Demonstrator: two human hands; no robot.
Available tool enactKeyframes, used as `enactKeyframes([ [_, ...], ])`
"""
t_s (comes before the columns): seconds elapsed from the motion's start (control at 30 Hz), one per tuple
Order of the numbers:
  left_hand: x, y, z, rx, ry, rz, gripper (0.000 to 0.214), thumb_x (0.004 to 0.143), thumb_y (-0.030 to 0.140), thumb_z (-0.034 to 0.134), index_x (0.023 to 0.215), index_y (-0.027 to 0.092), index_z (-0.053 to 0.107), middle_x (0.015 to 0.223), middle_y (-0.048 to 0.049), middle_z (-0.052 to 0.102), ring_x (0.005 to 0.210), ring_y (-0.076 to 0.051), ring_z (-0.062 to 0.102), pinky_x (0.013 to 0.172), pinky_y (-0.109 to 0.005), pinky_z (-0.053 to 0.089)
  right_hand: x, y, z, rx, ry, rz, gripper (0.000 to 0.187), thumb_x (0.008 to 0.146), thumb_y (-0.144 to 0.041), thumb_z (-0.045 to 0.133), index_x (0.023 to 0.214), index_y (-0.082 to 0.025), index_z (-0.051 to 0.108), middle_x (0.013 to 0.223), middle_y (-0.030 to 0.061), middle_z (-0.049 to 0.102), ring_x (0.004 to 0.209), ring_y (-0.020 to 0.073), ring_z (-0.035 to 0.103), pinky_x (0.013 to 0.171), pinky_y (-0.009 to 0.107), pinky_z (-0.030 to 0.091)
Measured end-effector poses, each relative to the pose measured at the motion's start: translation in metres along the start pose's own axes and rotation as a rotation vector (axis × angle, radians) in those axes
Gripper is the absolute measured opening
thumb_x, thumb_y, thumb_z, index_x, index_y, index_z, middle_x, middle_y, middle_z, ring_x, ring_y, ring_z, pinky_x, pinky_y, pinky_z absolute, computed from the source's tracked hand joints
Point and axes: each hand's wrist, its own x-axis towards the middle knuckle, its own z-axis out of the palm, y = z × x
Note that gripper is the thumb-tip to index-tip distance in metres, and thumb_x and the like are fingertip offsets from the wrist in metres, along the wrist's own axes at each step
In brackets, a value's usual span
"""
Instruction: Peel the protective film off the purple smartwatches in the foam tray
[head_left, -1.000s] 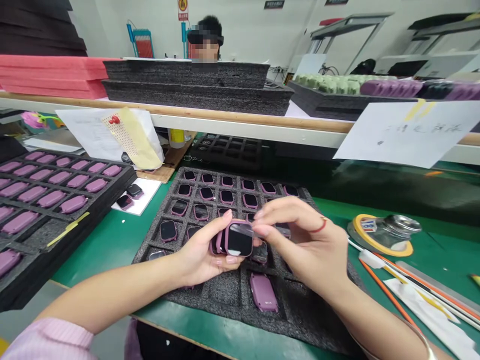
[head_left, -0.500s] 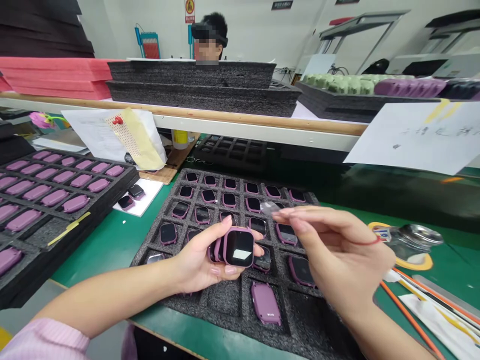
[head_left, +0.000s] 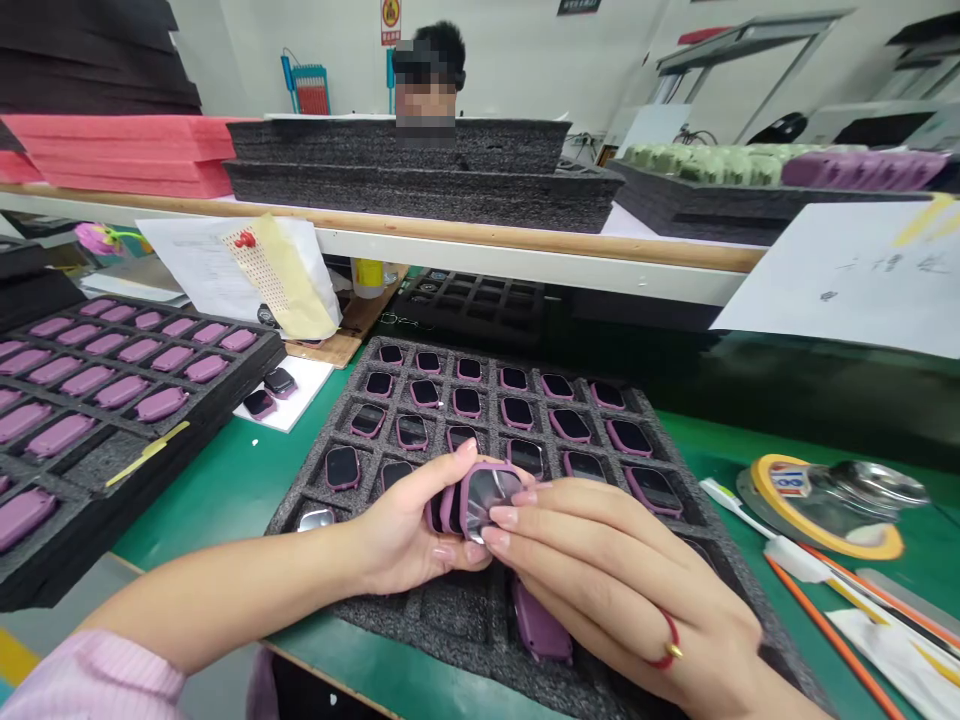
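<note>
A foam tray (head_left: 67,480) of purple casings laid face down fills the bench well out from the left hand (head_left: 401,525). That hand is closed around a small stack of purple watch bodies, thumb on top and fingers underneath, with the front watch (head_left: 486,495) tilted up toward the camera. Half a second ago the right hand (head_left: 615,570) was lifted clear of the stack, a scrap of clear film between its fingertips, and the watch face showed dark and clean. Now the right hand is back, its long fingers laid nearly flat and its fingertips (head_left: 499,518) touching the lower edge of the face. The thumb is hidden, so it cannot be told whether the hand pinches anything. The face now looks silvery and wrinkled, like loose film over glass, which suggests the film work on this piece is only partly done. The watch is held just above the grey foam tray (head_left: 450,610), where rows of screen-up watches sit beyond both hands and one face-down casing (head_left: 536,630) lies under the right hand. Well past the right hand lies a yellow tape roll (head_left: 847,542).
</note>
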Motion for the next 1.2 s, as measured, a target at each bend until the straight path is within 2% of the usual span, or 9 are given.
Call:
enactKeyframes([
  [0.1, 0.001, -0.001, 0.003, 0.043, 0.014, 0.059, 0.042, 0.077, 0.052, 0.077, 0.089, 0.013, 0.068, 0.063, 0.0029, 0.051, 0.043, -0.001, 0.037, 0.039, -0.015, 0.014, 0.011, 0.003, 0.005, -0.069, 0.089, -0.046, 0.037, 0.082, -0.011, 0.072, 0.116, -0.026, 0.066, 0.095, 0.0023, 0.079, 0.087, 0.0233, 0.072, 0.077, 0.041, 0.062],
  [0.27, 0.001, -0.006, 0.005, 0.264, -0.009, 0.144, 0.048, 0.078, 0.061, 0.073, 0.080, 0.014, 0.061, 0.048, 0.0083, 0.041, 0.039, -0.002, 0.021, 0.039, -0.017, 0.013, 0.016, -0.001, 0.015, 0.010, 0.073, 0.175, 0.054, 0.086, -0.037, 0.075, 0.134, -0.022, 0.055, 0.082, 0.0026, 0.068, 0.071, 0.0186, 0.063, 0.063, 0.035, 0.055],
  [0.53, 0.001, -0.003, 0.003, 0.139, -0.016, 0.072, 0.049, 0.081, 0.059, 0.070, 0.070, 0.013, 0.060, 0.045, 0.0050, 0.044, 0.036, -0.002, 0.026, 0.037, -0.018, 0.009, 0.017, 0.004, 0.011, 0.146, 0.092, 0.255, 0.047, 0.078, -0.029, 0.082, 0.119, -0.024, 0.060, 0.099, 0.0043, 0.072, 0.087, 0.0206, 0.067, 0.076, 0.035, 0.057],
  [0.63, -0.001, 0.001, 0.005, 0.159, -0.024, 0.028, 0.049, 0.080, 0.059, 0.071, 0.079, 0.011, 0.066, 0.044, 0.0054, 0.044, 0.036, -0.002, 0.027, 0.036, -0.018, 0.008, 0.016, 0.007, 0.013, 0.131, 0.094, 0.243, 0.048, 0.078, -0.027, 0.081, 0.120, -0.023, 0.059, 0.101, 0.0047, 0.071, 0.092, 0.0207, 0.067, 0.081, 0.036, 0.057],
  [0.77, -0.002, 0.002, 0.007, 0.221, -0.051, 0.005, 0.053, 0.077, 0.060, 0.073, 0.095, 0.010, 0.067, 0.051, 0.0036, 0.051, 0.037, -0.002, 0.029, 0.034, -0.018, 0.008, 0.016, 0.009, 0.010, 0.105, 0.031, 0.178, 0.050, 0.080, -0.025, 0.078, 0.125, -0.021, 0.057, 0.109, 0.0080, 0.070, 0.101, 0.0221, 0.066, 0.086, 0.037, 0.056],
  [0.87, -0.002, 0.002, 0.007, 0.281, -0.071, -0.002, 0.049, 0.080, 0.059, 0.071, 0.089, 0.012, 0.064, 0.048, 0.0059, 0.046, 0.036, -0.001, 0.027, 0.036, -0.017, 0.011, 0.011, 0.009, -0.001, 0.013, 0.004, 0.147, 0.048, 0.078, -0.021, 0.076, 0.122, -0.020, 0.057, 0.108, 0.0086, 0.070, 0.099, 0.0230, 0.066, 0.088, 0.039, 0.055],
  [1.03, 0.001, 0.002, 0.004, 0.257, 0.137, 0.027, 0.032, 0.074, 0.032, 0.082, 0.086, 0.014, 0.059, 0.080, -0.0046, 0.069, 0.043, 0.001, 0.039, 0.038, -0.014, 0.014, -0.020, 0.005, -0.030, -0.120, -0.129, 0.285, 0.041, 0.080, -0.026, 0.072, 0.116, -0.020, 0.056, 0.103, 0.0084, 0.068, 0.094, 0.0235, 0.065, 0.083, 0.040, 0.055],
  [1.1, 0.002, 0.002, 0.003, 0.232, 0.219, 0.071, 0.028, 0.080, 0.036, 0.076, 0.089, 0.014, 0.060, 0.089, -0.0089, 0.073, 0.043, 0.000, 0.041, 0.038, -0.015, 0.017, -0.037, 0.002, -0.039, -0.148, -0.221, 0.356, 0.034, 0.082, -0.026, 0.069, 0.113, -0.021, 0.056, 0.101, 0.0078, 0.067, 0.092, 0.0232, 0.065, 0.080, 0.040, 0.056],
  [1.2, 0.003, 0.001, 0.002, 0.238, 0.251, 0.126, 0.032, 0.088, 0.046, 0.063, 0.086, 0.014, 0.060, 0.079, -0.0079, 0.072, 0.042, -0.003, 0.043, 0.041, -0.017, 0.023, -0.061, -0.002, -0.049, -0.175, -0.357, 0.408, 0.033, 0.082, -0.025, 0.068, 0.113, -0.022, 0.055, 0.104, 0.0087, 0.066, 0.093, 0.0243, 0.064, 0.080, 0.042, 0.057],
])
